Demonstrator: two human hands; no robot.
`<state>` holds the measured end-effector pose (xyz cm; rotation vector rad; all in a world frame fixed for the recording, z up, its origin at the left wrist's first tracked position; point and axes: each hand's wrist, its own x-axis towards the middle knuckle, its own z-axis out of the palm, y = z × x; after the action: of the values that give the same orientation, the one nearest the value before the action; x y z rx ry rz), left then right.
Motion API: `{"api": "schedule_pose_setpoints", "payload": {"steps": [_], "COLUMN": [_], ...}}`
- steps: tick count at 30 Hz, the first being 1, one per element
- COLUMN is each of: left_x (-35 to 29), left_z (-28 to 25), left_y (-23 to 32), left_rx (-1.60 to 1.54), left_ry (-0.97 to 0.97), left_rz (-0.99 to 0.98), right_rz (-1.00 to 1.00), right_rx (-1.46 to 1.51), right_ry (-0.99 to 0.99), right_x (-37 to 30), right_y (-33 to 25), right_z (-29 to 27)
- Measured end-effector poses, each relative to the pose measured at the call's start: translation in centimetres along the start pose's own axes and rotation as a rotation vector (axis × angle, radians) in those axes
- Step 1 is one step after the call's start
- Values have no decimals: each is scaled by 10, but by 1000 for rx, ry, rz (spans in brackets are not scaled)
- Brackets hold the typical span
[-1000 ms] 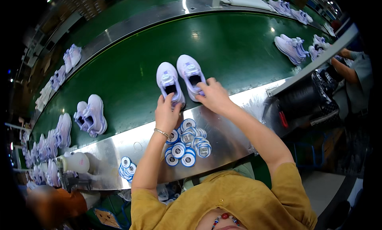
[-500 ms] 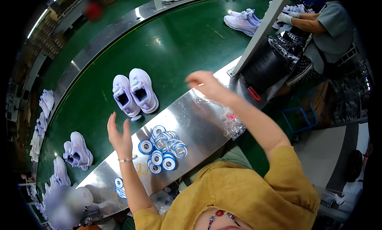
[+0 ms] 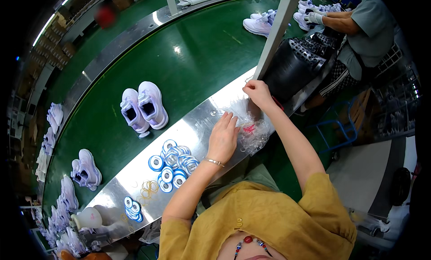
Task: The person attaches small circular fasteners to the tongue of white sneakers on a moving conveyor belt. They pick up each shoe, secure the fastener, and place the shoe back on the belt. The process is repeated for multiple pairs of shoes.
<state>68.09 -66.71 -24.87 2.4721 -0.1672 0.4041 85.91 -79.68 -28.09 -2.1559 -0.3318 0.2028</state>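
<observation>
My left hand (image 3: 223, 136) lies with its fingers stretched out along a bundle of thin clear plastic strands (image 3: 240, 108) on the metal ledge. My right hand (image 3: 258, 93) is at the far end of these strands, near the grey post, its thumb and fingers pinched together. What is between those fingers is too small to make out. Beside both hands sits a crumpled clear plastic bag (image 3: 257, 136) with a pink-red patch. A pair of white and lilac sneakers (image 3: 152, 108) stands on the green conveyor, away from my hands.
On the ledge lie a heap of round blue-and-white tags (image 3: 172, 163), yellow rubber bands (image 3: 149, 188) and a smaller tag pile (image 3: 133, 209). A grey post (image 3: 276, 33) rises at the ledge's far end. A co-worker in white gloves (image 3: 314, 18) handles shoes beyond a black bin (image 3: 287, 69).
My left hand has moved right, from beside the sneakers to the clear strands. The right hand has gone right, from the conveyor's edge to the strands' far end, and its fingers are now pinched.
</observation>
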Motion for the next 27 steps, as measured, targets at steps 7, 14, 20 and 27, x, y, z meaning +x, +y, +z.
{"api": "schedule_pose_setpoints", "payload": {"steps": [7,14,20,27], "left_x": [22,15,3,-25], "left_z": [56,68,38,-19], "left_y": [15,14,8,29], "left_rx": [210,220,208,149], "left_ry": [-115,-122,-116,106], "left_rz": [2,-12,-87,-158], "right_rz": [-459,-387,-212,275], "right_rx": [228,723,894,814], "right_ry": [376,436,44,-313], "right_x": [-21,13,-28,-80], "right_y": [-6,-67,-114,-83], "right_z": [-6,-43,-76,-31]}}
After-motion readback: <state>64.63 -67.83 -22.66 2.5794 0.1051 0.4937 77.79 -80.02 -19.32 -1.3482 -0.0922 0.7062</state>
